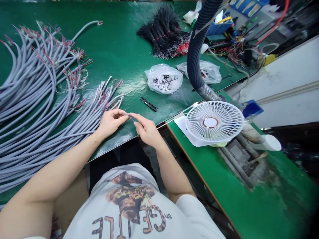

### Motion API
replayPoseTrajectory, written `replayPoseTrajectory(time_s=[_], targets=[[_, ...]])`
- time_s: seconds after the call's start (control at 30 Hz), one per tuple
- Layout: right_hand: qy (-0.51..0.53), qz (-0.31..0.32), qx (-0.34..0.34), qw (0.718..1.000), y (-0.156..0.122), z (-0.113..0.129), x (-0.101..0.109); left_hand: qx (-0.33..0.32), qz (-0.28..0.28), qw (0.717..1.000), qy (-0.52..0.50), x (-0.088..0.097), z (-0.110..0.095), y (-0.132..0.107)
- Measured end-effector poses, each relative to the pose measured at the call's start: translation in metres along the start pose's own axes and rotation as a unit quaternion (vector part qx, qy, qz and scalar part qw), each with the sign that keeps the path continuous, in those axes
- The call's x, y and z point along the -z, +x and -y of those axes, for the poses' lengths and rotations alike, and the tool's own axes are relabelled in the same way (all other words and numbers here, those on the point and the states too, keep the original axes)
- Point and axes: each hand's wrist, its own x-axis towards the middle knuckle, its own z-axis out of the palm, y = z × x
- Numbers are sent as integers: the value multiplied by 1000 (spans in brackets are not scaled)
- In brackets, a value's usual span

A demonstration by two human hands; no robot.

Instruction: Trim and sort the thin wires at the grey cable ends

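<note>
My left hand is closed in a pinch beside the front ends of a bundle of grey multi-core cables. My right hand meets it fingertip to fingertip, its thumb and forefinger also pinched. Thin greyish strands show between the fingertips, apparently from a cable end; most of what I hold is covered by my fingers. Coloured cores and pale frayed strands stick out of the bundle's cable ends just beyond my left hand. Black thread snips lie on the green table beyond my right hand.
A clear bag of small black and white pieces stands past the snips, with another bag beside it. Bundled black wires lie farther back. A ribbed hose hangs at right, above a white fan on the side table.
</note>
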Motion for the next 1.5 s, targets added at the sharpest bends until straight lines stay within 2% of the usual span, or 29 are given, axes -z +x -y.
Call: replayPoseTrajectory(time_s=[0.1, 0.2, 0.37, 0.43, 0.5, 0.6, 0.67, 0.73, 0.8, 0.87, 0.97, 1.1, 1.2, 1.3, 1.43, 1.5], targets=[[37, -10, -25, 999, 6, 0, -4, -18, 8, 999, 30, 0, 4, 0], [161, -22, -71, 984, 12, 2, -11, -53, 30, 996, 68, -1, 6, 0], [422, -18, -156, 893, 16, 8, -19, -96, 41, 988, 111, 0, 4, -1], [478, -33, -157, 864, 17, 8, -9, -105, 47, 988, 103, 1, 3, -2], [499, -89, -132, 852, 18, 9, 12, -94, 65, 990, 81, 3, 4, -2], [433, -217, -56, 873, 17, 13, 49, -60, 69, 995, 29, 4, 5, 0], [377, -222, -41, 898, 13, 19, 59, -48, 42, 998, -11, 4, 5, 3], [303, -185, -51, 934, 8, 23, 50, -38, 21, 998, -37, 3, 3, 4], [198, -155, -50, 967, 6, 24, 30, -35, 23, 998, -41, 4, 0, 5], [127, -145, -40, 981, 9, 21, 9, -43, 43, 998, -28, 6, -3, 3], [112, -159, -42, 980, 19, 12, -8, -52, 88, 994, 23, 12, -7, 1], [130, -173, -58, 975, 30, 4, 1, -33, 137, 984, 112, 20, -16, -3], [85, -148, -44, 984, 26, 7, 13, -36, 123, 983, 129, 20, -27, -6], [22, -150, -30, 988, 12, 17, 18, -38, 101, 988, 111, 17, -38, -10], [-14, -138, -27, 990, -5, 30, 11, -22, 89, 993, 77, 14, -46, -14], [-36, -125, -5, 992, -9, 32, 5, -14, 90, 994, 60, 15, -47, -15]])
